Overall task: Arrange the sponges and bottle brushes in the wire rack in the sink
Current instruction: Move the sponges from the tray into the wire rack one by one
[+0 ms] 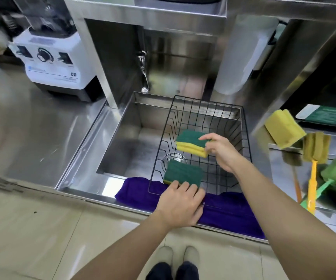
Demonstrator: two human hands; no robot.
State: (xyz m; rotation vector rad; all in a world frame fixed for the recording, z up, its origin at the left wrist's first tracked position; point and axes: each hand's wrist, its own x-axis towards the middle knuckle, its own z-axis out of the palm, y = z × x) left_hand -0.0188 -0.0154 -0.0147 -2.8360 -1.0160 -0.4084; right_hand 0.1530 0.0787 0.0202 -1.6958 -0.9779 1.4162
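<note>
- We have the black wire rack [226, 122] sitting in the sink [122, 150] at the centre of the frame, its near rim over a purple cloth [223, 211] draped on the sink's front edge.
- Our right hand [220, 150] holds a green-and-yellow stacked sponge [191, 142] above the rack's middle, fingers [207, 136] pinching its right end, thumb side hidden.
- Our left hand [180, 203] rests at the rack's near rim, fingers [183, 186] close together and touching the near edge of a second green-topped sponge [183, 171] that lies in the near left part of the rack.
- To place well, we judge it best to lower the held sponge flat beside the one already in the rack, green side up to match, edges parallel to the wires.
- We should steady the lower sponge with the left hand so it does not slide as the next one lands.
- More sponges [284, 130] and bottle brushes [314, 158] wait on the counter [284, 178] at the right of the frame, so we should leave free rack space on the right for the long brush handles.
</note>
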